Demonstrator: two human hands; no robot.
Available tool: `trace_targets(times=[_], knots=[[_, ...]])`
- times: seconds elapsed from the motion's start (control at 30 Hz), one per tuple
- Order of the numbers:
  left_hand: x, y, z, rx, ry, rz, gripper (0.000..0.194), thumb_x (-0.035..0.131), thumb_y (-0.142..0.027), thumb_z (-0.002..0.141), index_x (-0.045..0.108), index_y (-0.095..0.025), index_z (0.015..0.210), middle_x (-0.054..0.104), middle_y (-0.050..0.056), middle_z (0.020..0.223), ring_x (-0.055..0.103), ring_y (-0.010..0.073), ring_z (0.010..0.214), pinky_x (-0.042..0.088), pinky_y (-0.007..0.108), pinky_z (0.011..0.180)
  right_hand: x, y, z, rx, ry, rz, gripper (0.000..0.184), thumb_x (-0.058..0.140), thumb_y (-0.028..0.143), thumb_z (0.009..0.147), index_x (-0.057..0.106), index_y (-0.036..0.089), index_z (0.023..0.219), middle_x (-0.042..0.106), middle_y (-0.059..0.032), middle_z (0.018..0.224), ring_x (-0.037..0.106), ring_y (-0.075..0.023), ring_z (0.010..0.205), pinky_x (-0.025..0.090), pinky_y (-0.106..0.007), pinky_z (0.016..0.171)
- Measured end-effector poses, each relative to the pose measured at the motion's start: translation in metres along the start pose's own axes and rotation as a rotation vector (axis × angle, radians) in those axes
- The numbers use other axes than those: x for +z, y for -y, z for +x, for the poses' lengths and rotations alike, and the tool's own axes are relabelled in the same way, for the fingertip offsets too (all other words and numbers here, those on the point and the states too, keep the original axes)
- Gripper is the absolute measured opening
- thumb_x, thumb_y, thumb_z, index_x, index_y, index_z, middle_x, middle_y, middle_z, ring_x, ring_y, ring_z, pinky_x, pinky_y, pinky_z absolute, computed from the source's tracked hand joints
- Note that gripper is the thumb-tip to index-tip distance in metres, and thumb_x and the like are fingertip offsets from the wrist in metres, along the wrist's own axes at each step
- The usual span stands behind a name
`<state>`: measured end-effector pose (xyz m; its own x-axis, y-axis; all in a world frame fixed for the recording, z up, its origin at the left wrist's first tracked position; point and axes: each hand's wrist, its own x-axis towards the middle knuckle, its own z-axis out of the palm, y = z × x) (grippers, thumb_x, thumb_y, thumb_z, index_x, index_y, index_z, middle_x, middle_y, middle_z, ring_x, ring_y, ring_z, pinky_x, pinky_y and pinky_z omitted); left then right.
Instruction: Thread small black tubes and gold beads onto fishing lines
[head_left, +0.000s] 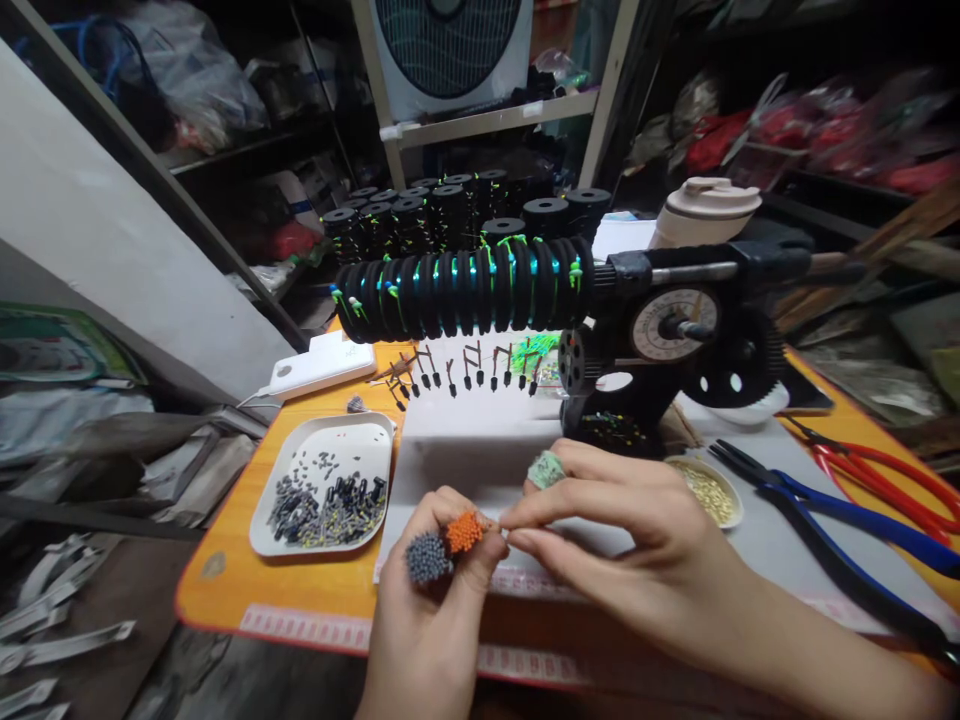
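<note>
Left hand: I see the left hand (435, 615) closed round a grey bundle (429, 557) and an orange bundle (465, 531), side by side, its grip pressed together.
Right hand: the right hand (652, 530) has thumb and forefinger pressed together beside the orange bundle; what they pinch, if anything, looks too small for me to tell. A green bundle (546, 469) sits in its curled fingers.
Pliers: blue-handled pliers (862, 515) lie to the right, near a red-handled tool (892, 485).
Dishes: a white tray (304, 440) of dark pieces stands left on the orange bench (217, 590), a small dish (739, 505) of gold bits right.
Roller: a ridged black roller (465, 290) with green strands spans above the bench, beside a dial (675, 323).
Back: black spools (450, 215) stand below a fan (450, 50).
</note>
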<state>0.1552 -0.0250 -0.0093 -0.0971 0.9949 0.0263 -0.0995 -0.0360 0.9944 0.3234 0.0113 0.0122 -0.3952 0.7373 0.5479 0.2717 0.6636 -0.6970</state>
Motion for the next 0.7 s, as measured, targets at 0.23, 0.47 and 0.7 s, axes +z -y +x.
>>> trace_targets(times=[0.23,0.47,0.7], knots=[[-0.029,-0.003,0.007,0.328,-0.220,0.447,0.014,0.061,-0.018,0.094,0.062,-0.024,0.081,0.061,-0.002,0.079,0.057,0.0149,0.077,0.044,0.023,0.073,-0.007,-0.002,0.003,-0.196,-0.002,-0.296,0.014,0.056,0.005,0.091,0.067,0.012,0.084,0.058,-0.0043,0.075,0.050,-0.0132,0.070,0.041,-0.025,0.063],[-0.051,0.003,0.013,0.260,0.241,0.820,0.030,0.052,-0.014,0.095,0.057,-0.028,0.122,0.057,0.007,0.125,0.059,0.0230,0.115,0.044,0.033,0.093,-0.009,-0.002,0.002,-0.166,-0.014,-0.209,0.009,0.056,0.005,0.092,0.059,0.014,0.093,0.056,-0.0009,0.079,0.052,-0.0106,0.072,0.042,-0.021,0.064],[-0.022,-0.012,-0.003,0.094,0.045,0.264,0.021,0.047,-0.033,0.101,0.065,-0.026,0.109,0.063,0.006,0.118,0.059,0.0193,0.099,0.047,0.029,0.089,-0.011,0.000,0.001,-0.027,-0.018,-0.141,0.009,0.064,0.013,0.093,0.071,0.019,0.093,0.056,-0.0008,0.074,0.050,-0.0125,0.067,0.039,-0.025,0.059]])
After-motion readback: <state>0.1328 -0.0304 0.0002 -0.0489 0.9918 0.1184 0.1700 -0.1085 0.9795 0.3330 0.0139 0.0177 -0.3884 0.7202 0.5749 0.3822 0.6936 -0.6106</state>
